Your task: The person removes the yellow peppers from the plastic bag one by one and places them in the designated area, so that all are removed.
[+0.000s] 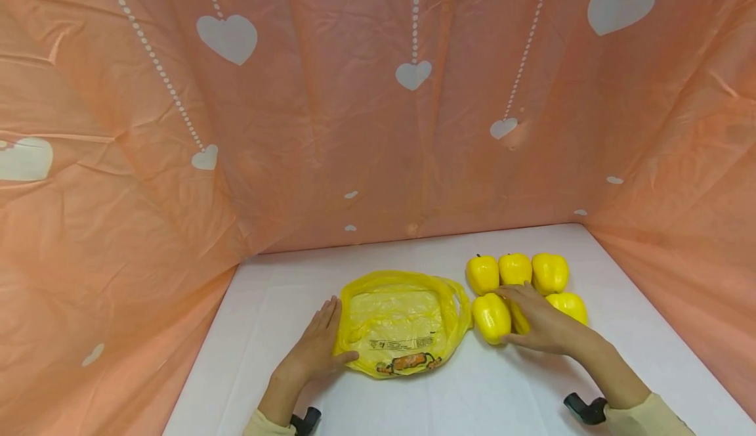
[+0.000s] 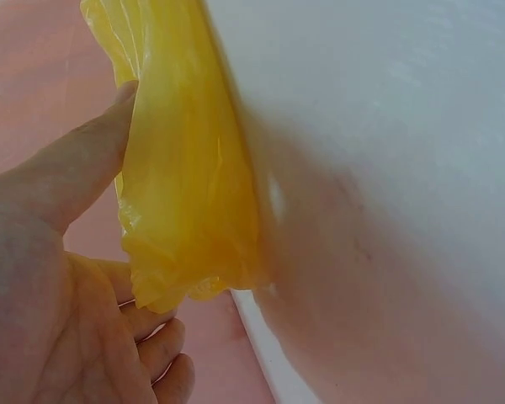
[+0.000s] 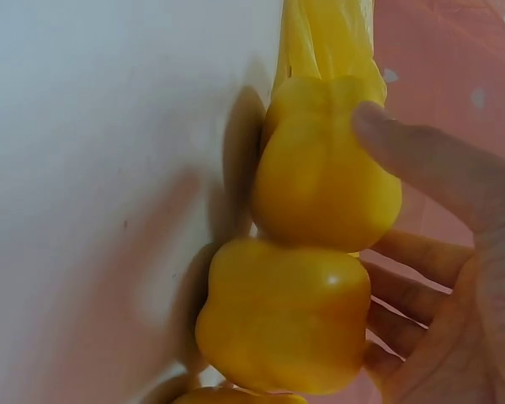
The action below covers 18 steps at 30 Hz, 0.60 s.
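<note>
A yellow plastic bag [image 1: 396, 314] lies spread on the table with its mouth open, a printed panel showing near its front. My left hand [image 1: 319, 344] rests against the bag's left side, fingers straight and thumb at its front edge; in the left wrist view the thumb touches the yellow plastic [image 2: 185, 160]. Right of the bag, several yellow bell peppers sit in two rows. My right hand [image 1: 540, 321] grips the front-left bell pepper [image 1: 491, 318] between thumb and fingers. Beneath that hand, a second bell pepper [image 3: 286, 316] is partly hidden in the head view.
Three bell peppers form the back row, among them a middle one [image 1: 515, 269]. Another bell pepper [image 1: 568, 308] sits at the front right. A white-covered table [image 1: 283, 278] carries everything. Peach curtains with white hearts [image 1: 366, 127] enclose the back and sides.
</note>
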Each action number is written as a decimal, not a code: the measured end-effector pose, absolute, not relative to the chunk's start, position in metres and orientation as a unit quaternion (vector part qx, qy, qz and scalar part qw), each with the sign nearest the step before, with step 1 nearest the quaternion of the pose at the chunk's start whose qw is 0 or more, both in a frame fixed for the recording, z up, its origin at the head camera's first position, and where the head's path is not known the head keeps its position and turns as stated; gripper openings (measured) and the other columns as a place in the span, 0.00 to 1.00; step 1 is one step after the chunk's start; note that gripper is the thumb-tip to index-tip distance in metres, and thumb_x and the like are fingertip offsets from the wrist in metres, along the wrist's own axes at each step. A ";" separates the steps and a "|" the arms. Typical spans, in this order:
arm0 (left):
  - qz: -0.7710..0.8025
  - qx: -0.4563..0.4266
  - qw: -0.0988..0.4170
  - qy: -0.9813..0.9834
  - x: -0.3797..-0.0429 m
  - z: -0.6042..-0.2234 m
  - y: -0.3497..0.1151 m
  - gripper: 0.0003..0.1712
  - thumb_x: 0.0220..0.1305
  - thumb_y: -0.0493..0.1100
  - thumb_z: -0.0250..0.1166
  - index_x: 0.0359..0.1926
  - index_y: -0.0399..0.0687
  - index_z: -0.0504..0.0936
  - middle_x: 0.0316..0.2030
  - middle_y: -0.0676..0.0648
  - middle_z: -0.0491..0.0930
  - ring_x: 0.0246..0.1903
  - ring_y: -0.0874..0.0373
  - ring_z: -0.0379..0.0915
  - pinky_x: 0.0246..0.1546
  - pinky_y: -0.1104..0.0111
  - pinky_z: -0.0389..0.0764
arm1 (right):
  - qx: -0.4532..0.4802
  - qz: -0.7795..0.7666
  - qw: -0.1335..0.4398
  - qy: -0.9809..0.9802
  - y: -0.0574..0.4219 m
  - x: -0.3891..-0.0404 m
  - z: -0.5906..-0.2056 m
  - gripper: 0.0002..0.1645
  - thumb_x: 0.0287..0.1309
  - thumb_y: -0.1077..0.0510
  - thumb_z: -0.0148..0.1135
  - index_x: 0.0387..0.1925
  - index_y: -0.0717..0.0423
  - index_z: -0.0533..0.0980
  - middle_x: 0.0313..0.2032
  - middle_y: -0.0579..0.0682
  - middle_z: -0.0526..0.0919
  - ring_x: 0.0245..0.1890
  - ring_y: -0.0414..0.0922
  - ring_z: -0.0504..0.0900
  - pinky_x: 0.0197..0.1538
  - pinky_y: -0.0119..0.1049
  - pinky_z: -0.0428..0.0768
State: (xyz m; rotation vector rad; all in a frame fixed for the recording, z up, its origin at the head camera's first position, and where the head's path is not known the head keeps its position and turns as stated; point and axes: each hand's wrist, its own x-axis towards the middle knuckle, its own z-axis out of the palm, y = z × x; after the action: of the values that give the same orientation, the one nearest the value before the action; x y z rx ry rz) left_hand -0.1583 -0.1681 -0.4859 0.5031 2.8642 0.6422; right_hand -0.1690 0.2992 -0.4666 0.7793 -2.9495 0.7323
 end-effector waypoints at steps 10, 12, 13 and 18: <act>0.214 0.164 0.076 0.960 -0.158 -0.485 -0.172 0.65 0.66 0.57 0.77 0.84 0.28 0.46 0.85 0.30 0.42 0.84 0.36 0.40 0.84 0.44 0.46 | 0.250 0.237 0.004 -0.939 0.301 -0.170 -0.465 0.52 0.53 0.46 0.85 0.72 0.64 0.71 0.69 0.64 0.76 0.69 0.66 0.72 0.70 0.70 0.74; 0.211 0.164 0.075 0.961 -0.158 -0.485 -0.173 0.65 0.67 0.57 0.76 0.84 0.29 0.46 0.85 0.30 0.42 0.84 0.36 0.39 0.85 0.44 0.45 | 0.250 0.241 0.010 -0.938 0.302 -0.170 -0.464 0.52 0.53 0.46 0.85 0.72 0.65 0.71 0.69 0.64 0.76 0.69 0.66 0.72 0.70 0.69 0.75; 0.211 0.164 0.075 0.961 -0.157 -0.484 -0.174 0.65 0.67 0.57 0.76 0.84 0.29 0.46 0.85 0.30 0.42 0.84 0.37 0.39 0.85 0.45 0.45 | 0.251 0.243 0.014 -0.937 0.303 -0.170 -0.464 0.52 0.54 0.46 0.85 0.72 0.65 0.71 0.69 0.64 0.76 0.69 0.66 0.73 0.69 0.70 0.75; 0.206 0.168 0.067 0.962 -0.155 -0.482 -0.177 0.63 0.68 0.57 0.75 0.84 0.30 0.47 0.85 0.31 0.43 0.84 0.36 0.40 0.85 0.44 0.45 | 0.261 0.248 0.049 -0.932 0.309 -0.170 -0.460 0.47 0.57 0.48 0.82 0.70 0.66 0.73 0.67 0.63 0.78 0.66 0.64 0.75 0.68 0.69 0.76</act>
State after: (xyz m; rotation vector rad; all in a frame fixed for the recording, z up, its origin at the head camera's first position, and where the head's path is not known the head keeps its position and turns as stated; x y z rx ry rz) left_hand -0.1555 -0.1774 -0.4825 0.5052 2.8993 0.6222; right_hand -0.1700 0.3087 -0.4595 0.7947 -2.8401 0.7549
